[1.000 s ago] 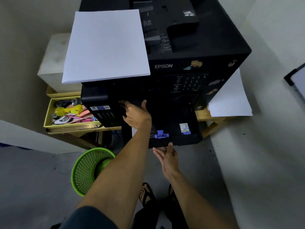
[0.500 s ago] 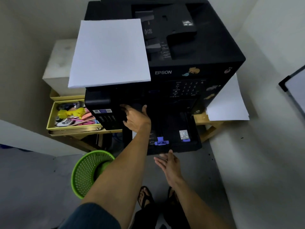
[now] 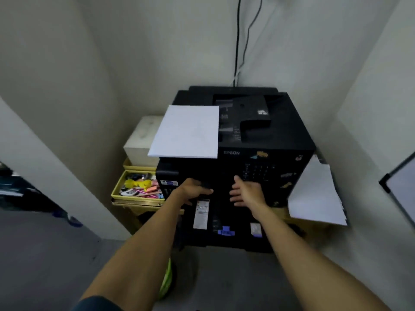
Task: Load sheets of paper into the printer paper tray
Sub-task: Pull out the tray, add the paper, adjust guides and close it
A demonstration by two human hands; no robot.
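Observation:
A black Epson printer (image 3: 269, 140) stands in a corner. A stack of white paper (image 3: 186, 131) lies on its top left. The black paper tray (image 3: 238, 242) sticks out at the bottom front, with a blue guide (image 3: 225, 232) and a white label (image 3: 201, 213) inside; I see no sheets in it. My left hand (image 3: 193, 189) is curled on the dark front ledge of the printer, left of centre. My right hand (image 3: 246, 194) lies beside it against the front panel, fingers spread, holding nothing.
A yellow tray of stationery (image 3: 116, 194) and a white box (image 3: 143, 140) sit left of the printer. Loose white sheets (image 3: 314, 194) overhang the wooden stand at the right. A green basket (image 3: 167, 279) peeks out behind my left arm. A whiteboard (image 3: 402, 187) leans at the right edge.
My right hand has risen from the tray's front edge to the printer front, beside my left hand. The view has pulled back and up, showing the walls and cables.

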